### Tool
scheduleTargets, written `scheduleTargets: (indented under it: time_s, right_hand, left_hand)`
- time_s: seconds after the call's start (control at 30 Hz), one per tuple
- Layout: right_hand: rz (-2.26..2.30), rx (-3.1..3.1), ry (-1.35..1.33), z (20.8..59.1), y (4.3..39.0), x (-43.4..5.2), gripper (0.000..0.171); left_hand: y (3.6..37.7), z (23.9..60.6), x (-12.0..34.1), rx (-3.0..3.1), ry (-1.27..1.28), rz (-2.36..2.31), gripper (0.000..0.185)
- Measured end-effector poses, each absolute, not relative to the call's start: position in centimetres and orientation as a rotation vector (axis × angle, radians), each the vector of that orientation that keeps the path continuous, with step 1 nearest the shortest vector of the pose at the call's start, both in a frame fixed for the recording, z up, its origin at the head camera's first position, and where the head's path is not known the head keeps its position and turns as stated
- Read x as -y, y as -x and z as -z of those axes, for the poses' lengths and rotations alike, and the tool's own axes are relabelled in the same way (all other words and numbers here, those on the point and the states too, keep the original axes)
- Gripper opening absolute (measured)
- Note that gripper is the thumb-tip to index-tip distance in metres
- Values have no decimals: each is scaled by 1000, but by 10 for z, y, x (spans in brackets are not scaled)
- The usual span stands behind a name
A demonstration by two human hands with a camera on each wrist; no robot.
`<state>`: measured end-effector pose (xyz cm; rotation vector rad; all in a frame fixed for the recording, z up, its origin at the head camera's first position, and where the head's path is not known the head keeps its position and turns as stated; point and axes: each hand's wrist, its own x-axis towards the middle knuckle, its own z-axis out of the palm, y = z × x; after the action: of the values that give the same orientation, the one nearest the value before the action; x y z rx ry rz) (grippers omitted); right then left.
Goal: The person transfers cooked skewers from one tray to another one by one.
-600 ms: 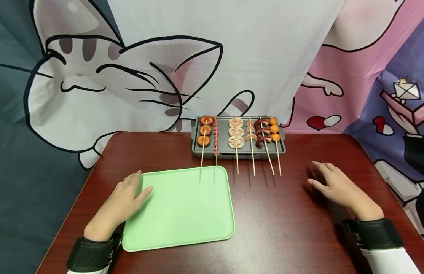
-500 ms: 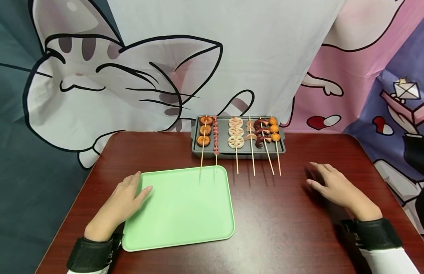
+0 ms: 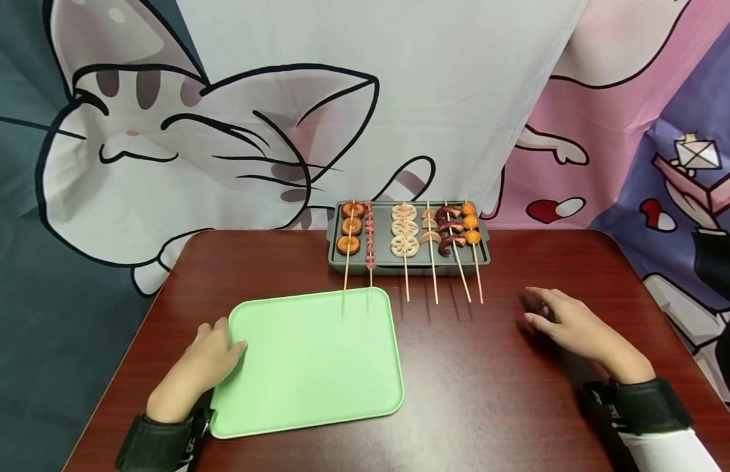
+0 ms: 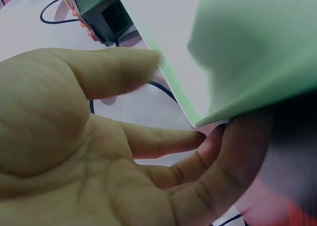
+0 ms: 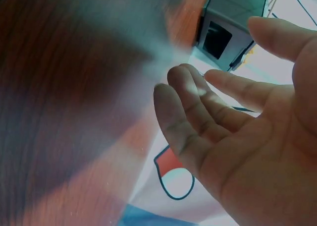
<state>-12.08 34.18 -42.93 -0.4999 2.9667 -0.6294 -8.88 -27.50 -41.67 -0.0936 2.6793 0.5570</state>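
Observation:
A light green tray (image 3: pixel 318 364) lies flat on the dark red-brown table, left of the middle. My left hand (image 3: pixel 198 367) grips its left edge. In the left wrist view the thumb (image 4: pixel 119 70) is over the rim while the fingers (image 4: pixel 218 171) curl beneath the tray (image 4: pixel 237 32). Over the right part of the table hovers my right hand (image 3: pixel 577 328), holding nothing. Its fingers (image 5: pixel 183 117) are relaxed and slightly bent, thumb apart, in the right wrist view.
At the back stands a grey grill box (image 3: pixel 383 252) with several skewers: mushroom slices (image 3: pixel 350 226), small pink pieces (image 3: pixel 369 242), lotus root slices (image 3: pixel 404 246), curved pale pieces, octopus tentacles (image 3: pixel 447 244) and orange balls (image 3: pixel 472 237). Their sticks overhang its front. A printed cloth hangs behind the table.
My left hand has drawn back a little toward me along the tray's left edge, its fingers curling around it. The right hand has shifted slightly left.

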Motion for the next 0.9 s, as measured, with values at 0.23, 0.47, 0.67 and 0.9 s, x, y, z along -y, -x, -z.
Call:
scheduleTargets:
  time_s: [0.23,0.47,0.67,0.9]
  right_hand:
    - [802,-2855,485,425,117,-335,50]
    - [880,-2779,447,422,114,-328,50]
    - [1055,-2623,430,428,113,-319,48]
    - [1384,-2282,386,438,118,-303,48]
  left_hand:
    - [86,416,279,-2674,20,-510,63]
    - [85,418,282,-2631,3,-529,70]
    - [84,418,283,-2638,-7,-545,71]
    - [85,419,286,-2668,-23,-501,62]
